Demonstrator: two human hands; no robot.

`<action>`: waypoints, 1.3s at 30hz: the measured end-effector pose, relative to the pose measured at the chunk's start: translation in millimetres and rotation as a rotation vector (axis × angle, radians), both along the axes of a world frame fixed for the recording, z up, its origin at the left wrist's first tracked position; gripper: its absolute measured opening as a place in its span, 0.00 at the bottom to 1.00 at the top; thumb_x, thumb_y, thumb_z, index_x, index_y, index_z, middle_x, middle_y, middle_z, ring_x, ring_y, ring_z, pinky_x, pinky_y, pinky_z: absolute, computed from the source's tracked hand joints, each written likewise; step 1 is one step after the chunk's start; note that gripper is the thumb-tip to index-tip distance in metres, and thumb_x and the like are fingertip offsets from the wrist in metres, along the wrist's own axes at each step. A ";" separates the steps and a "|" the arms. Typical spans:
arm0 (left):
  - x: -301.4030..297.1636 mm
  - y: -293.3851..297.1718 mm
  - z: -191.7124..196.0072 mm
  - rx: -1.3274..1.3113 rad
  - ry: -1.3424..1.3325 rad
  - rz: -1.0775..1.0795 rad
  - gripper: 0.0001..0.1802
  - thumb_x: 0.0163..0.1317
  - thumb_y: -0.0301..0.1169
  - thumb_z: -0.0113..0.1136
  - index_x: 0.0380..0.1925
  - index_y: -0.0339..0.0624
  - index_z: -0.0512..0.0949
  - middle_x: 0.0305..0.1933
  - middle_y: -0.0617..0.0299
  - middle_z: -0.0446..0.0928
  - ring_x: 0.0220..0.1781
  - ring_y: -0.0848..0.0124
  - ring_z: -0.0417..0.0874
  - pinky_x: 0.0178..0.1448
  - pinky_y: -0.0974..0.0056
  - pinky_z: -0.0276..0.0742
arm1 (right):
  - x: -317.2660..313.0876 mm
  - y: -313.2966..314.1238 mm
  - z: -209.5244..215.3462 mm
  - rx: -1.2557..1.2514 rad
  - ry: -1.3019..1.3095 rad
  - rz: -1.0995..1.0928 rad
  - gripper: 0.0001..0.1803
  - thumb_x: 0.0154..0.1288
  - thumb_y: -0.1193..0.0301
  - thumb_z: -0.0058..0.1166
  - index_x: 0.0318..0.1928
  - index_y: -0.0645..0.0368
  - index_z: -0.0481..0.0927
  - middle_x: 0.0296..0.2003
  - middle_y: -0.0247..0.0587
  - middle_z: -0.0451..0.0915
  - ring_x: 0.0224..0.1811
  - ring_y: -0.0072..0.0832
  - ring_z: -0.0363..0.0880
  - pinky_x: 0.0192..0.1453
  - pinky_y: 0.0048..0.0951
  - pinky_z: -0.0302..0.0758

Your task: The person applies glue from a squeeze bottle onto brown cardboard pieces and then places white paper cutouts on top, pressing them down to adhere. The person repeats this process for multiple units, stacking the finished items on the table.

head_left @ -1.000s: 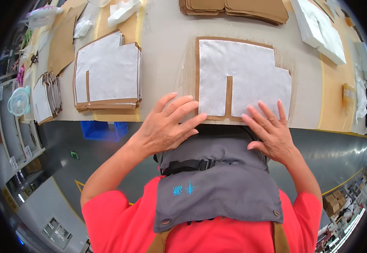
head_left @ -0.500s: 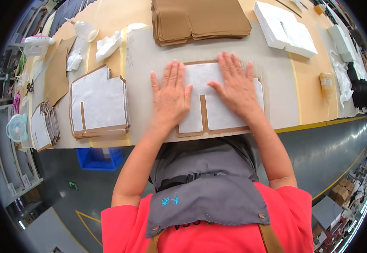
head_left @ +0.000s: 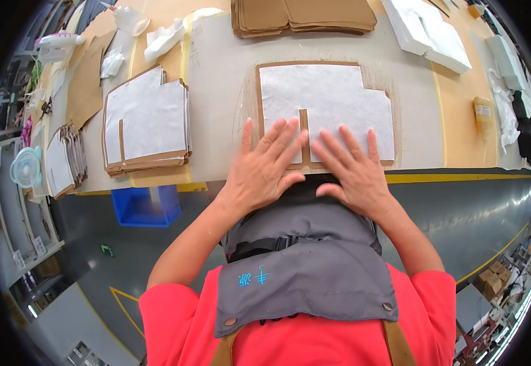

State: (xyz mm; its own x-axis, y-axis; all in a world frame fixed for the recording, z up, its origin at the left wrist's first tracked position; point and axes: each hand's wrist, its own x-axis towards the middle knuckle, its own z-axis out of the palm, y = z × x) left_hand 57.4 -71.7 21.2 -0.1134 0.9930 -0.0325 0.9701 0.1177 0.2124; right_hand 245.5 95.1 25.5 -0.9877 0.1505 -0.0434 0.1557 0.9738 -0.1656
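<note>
On the grey-topped bench [head_left: 223,104], at its near edge, the flat, brown-bordered white slotted sheet [head_left: 332,91] sits under left hand [head_left: 260,174] and right hand [head_left: 360,180], both empty, fingers spread; looks like smoothing, next stroke calling for flat palms, even pressure.

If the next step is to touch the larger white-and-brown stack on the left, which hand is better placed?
Probably the left hand: it is nearer to that stack. The right hand is farther away, partly over the lower edge of the white panel.
</note>
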 end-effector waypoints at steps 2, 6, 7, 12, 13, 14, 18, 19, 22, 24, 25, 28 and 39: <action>2.7 -14.9 -0.8 -0.011 0.015 -0.075 0.38 0.70 0.60 0.44 0.76 0.60 0.58 0.82 0.59 0.48 0.84 0.63 0.43 0.81 0.37 0.28 | 16.2 -2.0 1.2 0.011 -0.046 0.117 0.46 0.63 0.32 0.39 0.77 0.37 0.58 0.77 0.24 0.54 0.81 0.34 0.45 0.80 0.62 0.27; 2.6 -44.7 7.2 -0.067 0.011 -0.160 0.36 0.68 0.62 0.44 0.74 0.70 0.62 0.83 0.58 0.47 0.84 0.62 0.42 0.81 0.37 0.26 | 37.1 15.9 11.7 0.003 -0.038 0.216 0.44 0.63 0.34 0.40 0.76 0.38 0.60 0.76 0.25 0.58 0.81 0.34 0.46 0.81 0.61 0.29; 2.3 -48.1 7.2 -0.068 -0.006 -0.178 0.36 0.68 0.63 0.44 0.74 0.70 0.62 0.83 0.58 0.46 0.84 0.62 0.42 0.81 0.36 0.26 | 38.6 24.7 18.1 -0.023 -0.033 0.198 0.44 0.63 0.34 0.41 0.76 0.38 0.61 0.76 0.26 0.58 0.81 0.34 0.47 0.81 0.61 0.29; -9.9 -0.9 25.7 0.010 -0.039 -0.091 0.36 0.72 0.58 0.42 0.75 0.56 0.60 0.82 0.52 0.48 0.84 0.56 0.44 0.80 0.35 0.32 | -5.5 110.6 28.3 -0.094 0.287 -0.157 0.31 0.71 0.55 0.54 0.70 0.50 0.68 0.72 0.41 0.65 0.74 0.42 0.62 0.75 0.52 0.56; -8.7 16.0 23.7 0.038 -0.042 -0.108 0.37 0.72 0.58 0.42 0.75 0.55 0.59 0.82 0.52 0.48 0.84 0.56 0.45 0.81 0.37 0.33 | -18.0 125.6 27.0 -0.141 0.313 -0.180 0.28 0.70 0.57 0.55 0.67 0.52 0.71 0.69 0.42 0.69 0.71 0.43 0.66 0.73 0.48 0.61; -6.1 34.1 21.1 0.066 -0.045 -0.121 0.38 0.72 0.58 0.42 0.76 0.53 0.58 0.82 0.52 0.49 0.83 0.57 0.46 0.81 0.38 0.34 | -33.3 137.1 25.7 -0.188 0.339 -0.198 0.26 0.70 0.59 0.56 0.64 0.55 0.73 0.66 0.43 0.72 0.68 0.44 0.69 0.70 0.44 0.65; 21.9 109.6 -4.8 0.224 -0.043 -0.215 0.40 0.72 0.58 0.42 0.75 0.44 0.58 0.80 0.51 0.53 0.82 0.58 0.50 0.82 0.42 0.37 | -82.6 166.9 12.1 -0.240 0.243 -0.139 0.28 0.64 0.57 0.63 0.61 0.55 0.76 0.60 0.47 0.75 0.64 0.44 0.72 0.68 0.40 0.68; 30.6 124.2 -9.2 0.251 -0.048 -0.240 0.40 0.71 0.59 0.42 0.74 0.44 0.59 0.80 0.51 0.54 0.82 0.59 0.51 0.82 0.42 0.38 | -89.6 169.3 9.2 -0.220 0.234 -0.107 0.28 0.62 0.57 0.65 0.59 0.55 0.77 0.57 0.47 0.77 0.62 0.44 0.73 0.68 0.40 0.68; 56.8 139.2 -18.4 0.224 -0.100 -0.380 0.41 0.70 0.60 0.42 0.73 0.42 0.61 0.79 0.51 0.56 0.81 0.60 0.53 0.82 0.42 0.40 | -102.4 170.7 8.1 -0.152 0.148 -0.071 0.28 0.56 0.55 0.69 0.54 0.55 0.78 0.50 0.44 0.79 0.57 0.42 0.75 0.64 0.41 0.69; 78.1 130.9 -20.6 0.232 -0.139 -0.501 0.42 0.69 0.62 0.42 0.73 0.45 0.61 0.79 0.53 0.57 0.81 0.60 0.53 0.81 0.43 0.42 | -109.4 167.7 16.1 -0.181 0.062 -0.085 0.27 0.54 0.55 0.70 0.50 0.55 0.77 0.47 0.41 0.79 0.54 0.39 0.76 0.61 0.40 0.68; 85.6 126.0 -20.6 0.231 -0.181 -0.548 0.41 0.69 0.62 0.42 0.73 0.47 0.61 0.79 0.53 0.56 0.81 0.60 0.53 0.82 0.43 0.42 | -112.0 167.0 20.3 -0.195 0.022 -0.095 0.27 0.53 0.55 0.70 0.48 0.55 0.77 0.45 0.39 0.79 0.53 0.38 0.76 0.60 0.40 0.67; 96.4 115.1 -20.0 0.264 -0.310 -0.596 0.39 0.70 0.60 0.43 0.74 0.51 0.61 0.80 0.54 0.55 0.81 0.60 0.52 0.81 0.43 0.43 | -119.3 167.1 28.8 -0.225 -0.080 -0.119 0.25 0.52 0.55 0.71 0.44 0.54 0.76 0.41 0.37 0.78 0.51 0.34 0.76 0.58 0.40 0.65; 23.7 45.8 6.6 0.302 -0.295 -0.108 0.32 0.70 0.46 0.56 0.72 0.51 0.65 0.80 0.49 0.53 0.82 0.53 0.50 0.82 0.43 0.41 | -108.8 180.7 30.3 -0.668 -0.121 -0.276 0.21 0.50 0.62 0.74 0.38 0.62 0.80 0.25 0.37 0.77 0.28 0.25 0.73 0.36 0.30 0.72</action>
State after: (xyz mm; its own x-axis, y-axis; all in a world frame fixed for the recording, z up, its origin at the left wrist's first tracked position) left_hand 81.2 -25.9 27.7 -0.0379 0.9686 0.2458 0.8659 -0.0909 0.4918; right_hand 136.8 275.8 55.7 -0.9002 0.2959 -0.3196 0.4354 0.5939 -0.6765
